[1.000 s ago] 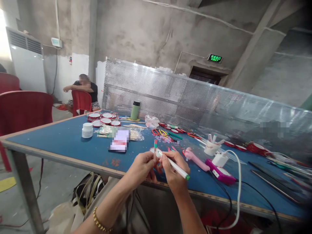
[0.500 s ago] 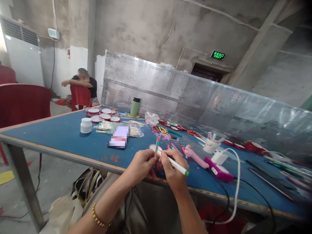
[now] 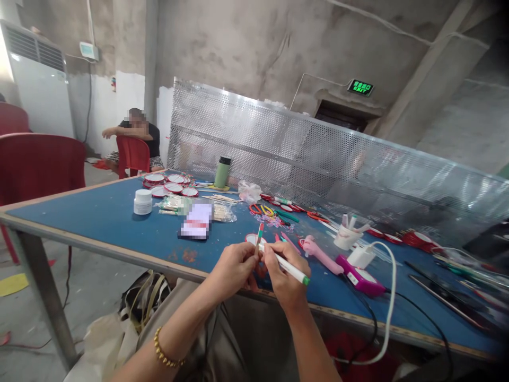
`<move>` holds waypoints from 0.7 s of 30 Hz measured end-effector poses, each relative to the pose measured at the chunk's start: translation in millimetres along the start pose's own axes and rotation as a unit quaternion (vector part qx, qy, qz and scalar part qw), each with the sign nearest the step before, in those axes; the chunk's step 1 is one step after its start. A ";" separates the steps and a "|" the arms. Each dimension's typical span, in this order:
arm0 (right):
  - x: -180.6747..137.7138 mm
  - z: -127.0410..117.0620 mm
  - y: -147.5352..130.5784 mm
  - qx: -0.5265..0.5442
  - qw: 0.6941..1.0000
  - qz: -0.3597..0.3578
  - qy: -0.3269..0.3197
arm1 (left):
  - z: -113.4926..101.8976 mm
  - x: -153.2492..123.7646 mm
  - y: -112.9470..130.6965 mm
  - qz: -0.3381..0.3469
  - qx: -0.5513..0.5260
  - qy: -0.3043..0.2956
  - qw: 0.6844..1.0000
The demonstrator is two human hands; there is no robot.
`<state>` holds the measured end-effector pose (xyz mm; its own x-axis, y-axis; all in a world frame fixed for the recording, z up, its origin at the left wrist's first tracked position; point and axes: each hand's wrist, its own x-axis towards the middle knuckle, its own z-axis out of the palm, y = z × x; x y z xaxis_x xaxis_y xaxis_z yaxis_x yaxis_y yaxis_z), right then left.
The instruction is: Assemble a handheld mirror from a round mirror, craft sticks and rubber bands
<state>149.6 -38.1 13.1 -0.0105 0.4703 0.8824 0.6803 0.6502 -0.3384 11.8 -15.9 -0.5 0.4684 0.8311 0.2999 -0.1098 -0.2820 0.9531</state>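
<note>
Between the fingers of my left hand point(image 3: 235, 265) a narrow wooden stick point(image 3: 260, 236) stands upright, its top end coloured red and green. My right hand point(image 3: 287, 273) grips a white marker pen point(image 3: 292, 269) with a green end; its tip points left at the stick. Both hands meet at the table's front edge, and the fingers hide the lower part of the stick. Just behind them lies a round white disc point(image 3: 251, 239) with a red rim. To the right of my right hand is a pink glue gun point(image 3: 321, 255).
On the blue table point(image 3: 99, 220) are a white jar point(image 3: 142, 202), a phone point(image 3: 196, 220), bagged sticks point(image 3: 225, 211), red-rimmed discs point(image 3: 174, 188), a green bottle point(image 3: 222, 173), pliers point(image 3: 267, 210), a cup of markers point(image 3: 345, 237) and a purple power strip point(image 3: 360, 276) with cables. A perforated metal panel point(image 3: 254, 132) stands behind.
The view has shifted slightly. Both hands keep their grip on the stick and the marker, with hardly any movement between them.
</note>
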 end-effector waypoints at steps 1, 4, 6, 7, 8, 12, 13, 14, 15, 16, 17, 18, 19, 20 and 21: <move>0.4 0.0 -0.7 -0.004 1.000 -0.003 0.000 | 0.1 0.0 0.0 0.000 0.003 0.002 1.000; 1.1 0.1 -2.0 -0.013 1.000 -0.012 0.000 | 0.2 0.2 0.3 0.001 0.009 0.006 1.000; 1.1 0.1 -2.0 -0.018 1.000 -0.015 0.000 | 0.2 0.2 0.5 0.003 0.012 0.007 1.000; 1.1 0.1 -1.9 -0.021 1.000 -0.015 -0.001 | 0.2 0.1 0.5 0.004 0.014 0.007 1.000; 1.1 0.1 -1.8 -0.023 1.000 -0.015 -0.002 | 0.2 0.0 0.4 0.005 0.016 0.007 1.000; 1.5 -0.2 -1.6 -0.028 0.999 -0.018 -0.006 | 0.0 -0.7 -0.3 0.009 0.018 0.005 1.000; 1.6 -0.3 -1.6 -0.027 0.999 -0.018 -0.007 | -0.1 -0.7 -0.4 0.010 0.016 0.005 1.000; 1.6 -0.4 -1.6 -0.024 0.999 -0.019 -0.009 | -0.2 -0.6 -0.3 0.011 0.014 0.005 1.000; 1.5 -0.5 -1.5 -0.022 1.000 -0.018 -0.010 | -0.3 -0.4 -0.1 0.010 0.013 0.004 1.000; 1.4 -0.5 -1.5 -0.020 1.000 -0.018 -0.012 | -0.4 -0.2 0.2 0.009 0.011 0.004 1.000; 1.2 -0.6 -1.4 -0.019 1.000 -0.019 -0.013 | -0.4 0.1 0.5 0.007 0.010 0.003 1.000; 1.1 -0.6 -1.4 -0.019 1.000 -0.020 -0.013 | -0.5 0.2 0.7 0.005 0.009 0.003 1.000; 1.0 -0.7 -1.4 -0.020 0.999 -0.020 -0.013 | -0.5 0.4 0.9 0.004 0.008 0.003 1.000; 1.0 -0.7 -1.4 -0.022 0.999 -0.021 -0.014 | -0.5 0.4 1.1 0.003 0.008 0.003 1.000; 1.0 -0.7 -1.6 -0.024 0.999 -0.021 -0.013 | -0.4 0.4 1.1 0.003 0.007 0.004 1.000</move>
<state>149.1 -39.1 14.8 -0.0587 0.4596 0.8862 0.7132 0.6405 -0.2849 11.5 -15.7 0.7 0.4616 0.8330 0.3050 -0.0997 -0.2929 0.9509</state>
